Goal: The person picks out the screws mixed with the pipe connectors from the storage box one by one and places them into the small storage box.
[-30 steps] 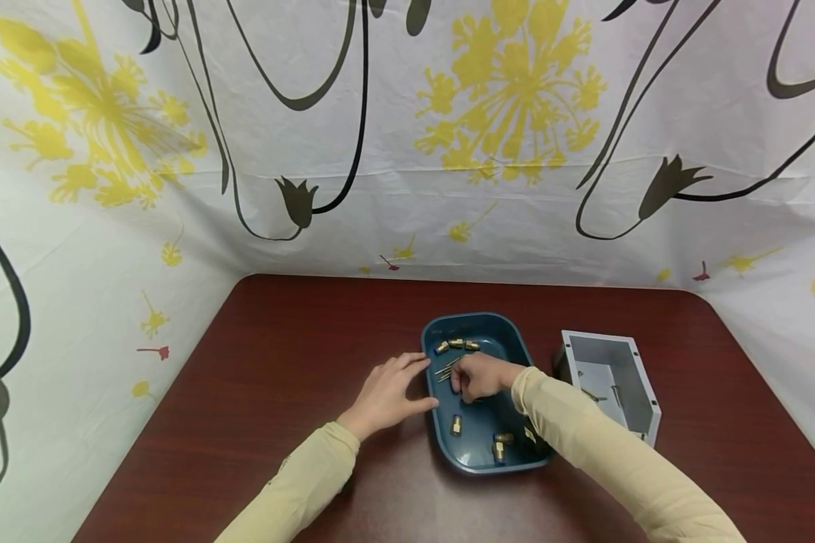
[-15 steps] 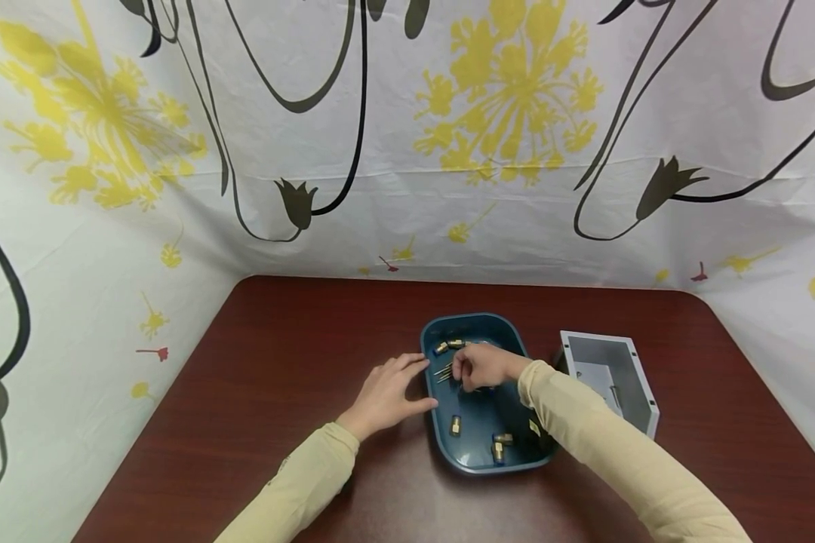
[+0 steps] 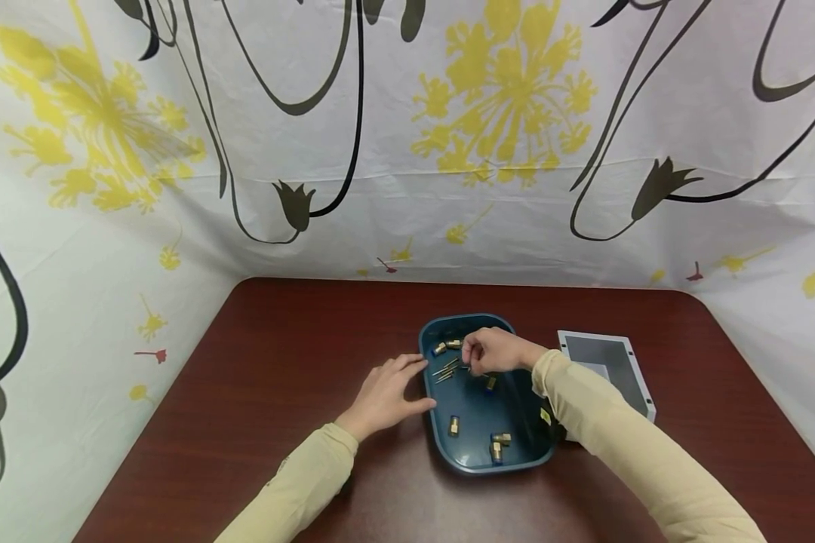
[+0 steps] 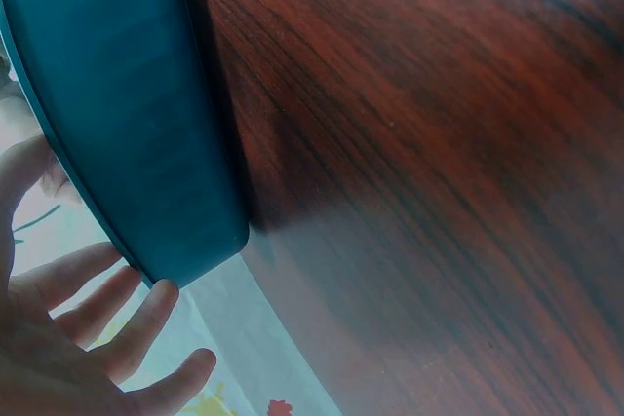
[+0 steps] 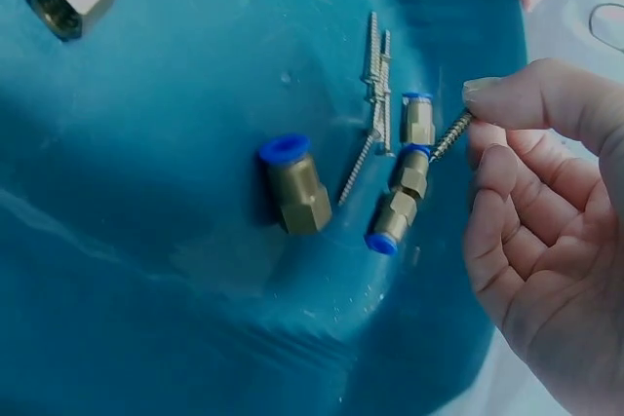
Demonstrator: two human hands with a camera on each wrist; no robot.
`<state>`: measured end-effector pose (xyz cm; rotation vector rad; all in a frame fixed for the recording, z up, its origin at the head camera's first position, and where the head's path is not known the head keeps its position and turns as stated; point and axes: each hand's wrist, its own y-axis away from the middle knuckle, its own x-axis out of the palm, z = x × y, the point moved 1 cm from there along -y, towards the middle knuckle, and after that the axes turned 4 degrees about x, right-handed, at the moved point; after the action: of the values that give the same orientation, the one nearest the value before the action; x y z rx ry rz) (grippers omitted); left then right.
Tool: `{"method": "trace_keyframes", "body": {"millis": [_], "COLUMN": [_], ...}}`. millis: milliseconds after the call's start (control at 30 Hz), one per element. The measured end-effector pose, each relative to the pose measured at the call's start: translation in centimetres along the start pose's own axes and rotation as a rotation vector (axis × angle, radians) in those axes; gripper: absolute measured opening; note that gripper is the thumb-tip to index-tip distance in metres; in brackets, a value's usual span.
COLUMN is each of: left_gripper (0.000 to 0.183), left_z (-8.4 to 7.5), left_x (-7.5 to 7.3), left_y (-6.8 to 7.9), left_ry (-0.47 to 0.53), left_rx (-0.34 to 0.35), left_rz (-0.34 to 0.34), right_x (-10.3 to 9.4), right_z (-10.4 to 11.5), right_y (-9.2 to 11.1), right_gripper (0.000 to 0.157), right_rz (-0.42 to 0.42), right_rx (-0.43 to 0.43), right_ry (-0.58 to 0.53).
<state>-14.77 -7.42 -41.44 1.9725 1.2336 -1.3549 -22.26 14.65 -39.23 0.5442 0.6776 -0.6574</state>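
"So, how far along is it?"
"Unfinished, I'd judge: the right hand (image 3: 494, 351) pinches one screw (image 5: 451, 136) above the blue tray (image 3: 472, 411), but loose screws (image 5: 374, 56) remain inside, near brass fittings (image 5: 297, 192)."
"Where, exactly?"
"Between that hand and the left hand (image 3: 385, 394), spread against the rim."

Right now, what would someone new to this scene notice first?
Probably the big yellow flower prints on the white cloth behind the dark red table. Next, perhaps, the blue tray on the table, with the left hand at its left rim. Over it, the right hand pinches a screw near brass fittings with blue ends.
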Motion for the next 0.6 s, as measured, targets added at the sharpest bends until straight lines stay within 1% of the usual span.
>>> {"method": "trace_keyframes", "body": {"millis": [200, 600], "left_gripper": [0.065, 0.065], "left_z": [0.1, 0.0], "left_x": [0.0, 0.0], "left_y": [0.0, 0.0], "left_ry": [0.011, 0.007], "left_rx": [0.0, -0.005], "left_rz": [0.002, -0.001], "right_x": [-0.6, -2.7], "right_z": [-0.3, -0.7], "right_y": [0.5, 1.9], "right_gripper": [0.012, 0.011], "right_rz": [-0.019, -0.056], "right_rx": [0.007, 0.05], "right_ry": [-0.03, -0.016]}}
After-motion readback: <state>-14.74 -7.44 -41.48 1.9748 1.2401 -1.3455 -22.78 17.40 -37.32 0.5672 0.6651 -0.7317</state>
